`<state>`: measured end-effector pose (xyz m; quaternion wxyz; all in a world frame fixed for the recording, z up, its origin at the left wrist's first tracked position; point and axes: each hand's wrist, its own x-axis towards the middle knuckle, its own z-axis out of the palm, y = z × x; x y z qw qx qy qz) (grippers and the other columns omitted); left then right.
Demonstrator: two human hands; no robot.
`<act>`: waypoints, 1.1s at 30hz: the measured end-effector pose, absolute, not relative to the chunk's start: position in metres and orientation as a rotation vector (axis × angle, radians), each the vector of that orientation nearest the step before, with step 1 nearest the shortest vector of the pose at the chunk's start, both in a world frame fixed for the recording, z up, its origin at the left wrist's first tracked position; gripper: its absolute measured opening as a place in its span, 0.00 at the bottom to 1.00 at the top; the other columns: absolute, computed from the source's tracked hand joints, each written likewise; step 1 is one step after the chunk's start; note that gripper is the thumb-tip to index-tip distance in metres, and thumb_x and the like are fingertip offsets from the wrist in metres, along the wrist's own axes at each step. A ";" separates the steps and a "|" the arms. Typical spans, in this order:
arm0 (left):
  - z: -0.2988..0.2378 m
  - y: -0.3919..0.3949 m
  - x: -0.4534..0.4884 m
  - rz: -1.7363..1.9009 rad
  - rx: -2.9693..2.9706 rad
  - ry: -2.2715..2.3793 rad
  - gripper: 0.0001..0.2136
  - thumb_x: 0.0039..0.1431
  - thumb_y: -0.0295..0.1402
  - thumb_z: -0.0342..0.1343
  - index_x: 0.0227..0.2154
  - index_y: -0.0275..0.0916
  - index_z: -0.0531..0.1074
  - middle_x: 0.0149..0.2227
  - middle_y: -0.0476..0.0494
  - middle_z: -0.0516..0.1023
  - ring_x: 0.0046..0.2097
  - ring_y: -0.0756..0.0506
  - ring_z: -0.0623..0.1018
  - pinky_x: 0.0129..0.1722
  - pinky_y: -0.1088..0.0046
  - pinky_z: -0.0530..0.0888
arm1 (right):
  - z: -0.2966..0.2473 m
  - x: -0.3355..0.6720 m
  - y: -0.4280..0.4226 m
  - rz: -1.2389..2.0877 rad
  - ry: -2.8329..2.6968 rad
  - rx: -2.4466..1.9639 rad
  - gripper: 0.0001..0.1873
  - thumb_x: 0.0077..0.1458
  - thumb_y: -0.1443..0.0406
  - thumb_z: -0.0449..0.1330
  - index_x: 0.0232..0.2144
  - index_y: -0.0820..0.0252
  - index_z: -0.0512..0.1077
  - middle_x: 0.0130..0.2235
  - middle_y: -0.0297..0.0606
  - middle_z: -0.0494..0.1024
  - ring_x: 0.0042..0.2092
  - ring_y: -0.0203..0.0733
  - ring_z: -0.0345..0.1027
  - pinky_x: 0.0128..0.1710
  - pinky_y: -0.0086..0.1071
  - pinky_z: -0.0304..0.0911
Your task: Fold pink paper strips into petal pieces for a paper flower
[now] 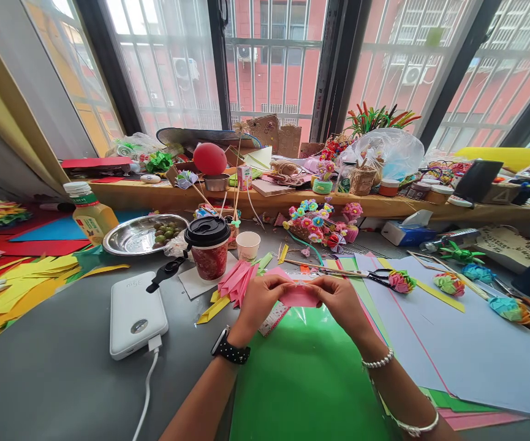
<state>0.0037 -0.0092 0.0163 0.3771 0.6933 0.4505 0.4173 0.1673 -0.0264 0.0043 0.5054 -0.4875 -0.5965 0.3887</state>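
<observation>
One pink paper piece (301, 297) was held near the far edge of one green mat (310, 380) on the worktop (62, 380), long axis running left to right. The left hand (261, 300) pinched its left end, the right hand (342, 301) its right; both angled inward.

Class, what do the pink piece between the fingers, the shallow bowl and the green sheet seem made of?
Pink piece: probably paper, fairly matte, being thin and straight-edged.
Shallow bowl: polished metal, likely stainless steel, judging by silvery, mirror-like reflections.
Green sheet: glossy, perhaps plastic, since it shows bright glare; coated card is possible.
</observation>
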 end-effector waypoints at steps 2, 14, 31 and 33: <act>0.017 -0.009 0.003 1.054 1.781 1.135 0.09 0.47 0.33 0.52 0.27 0.37 0.75 0.25 0.46 0.76 0.31 0.47 0.73 0.29 0.77 0.68 | 0.005 0.167 -0.027 0.940 -1.437 -1.175 0.09 0.41 0.61 0.59 0.21 0.63 0.72 0.19 0.34 0.71 0.20 0.33 0.61 0.19 0.26 0.58; 0.018 -0.009 0.003 1.069 1.665 1.121 0.11 0.45 0.37 0.53 0.27 0.35 0.75 0.24 0.46 0.75 0.25 0.50 0.71 0.23 0.79 0.68 | 0.010 0.169 -0.027 1.015 -1.285 -1.173 0.11 0.39 0.59 0.61 0.20 0.64 0.72 0.18 0.33 0.70 0.19 0.30 0.59 0.18 0.24 0.57; 0.015 -0.007 0.001 1.080 1.706 1.136 0.11 0.47 0.37 0.51 0.25 0.35 0.74 0.23 0.46 0.74 0.26 0.49 0.71 0.24 0.78 0.67 | 0.006 0.170 -0.025 0.853 -1.324 -1.198 0.14 0.44 0.57 0.57 0.22 0.64 0.71 0.18 0.33 0.69 0.19 0.33 0.61 0.19 0.26 0.58; 0.014 -0.006 0.000 1.022 1.767 1.121 0.11 0.47 0.37 0.51 0.25 0.35 0.73 0.24 0.46 0.74 0.27 0.49 0.72 0.25 0.77 0.67 | 0.006 0.171 -0.026 0.802 -1.384 -1.234 0.13 0.45 0.57 0.56 0.22 0.63 0.71 0.18 0.34 0.70 0.20 0.34 0.61 0.19 0.26 0.58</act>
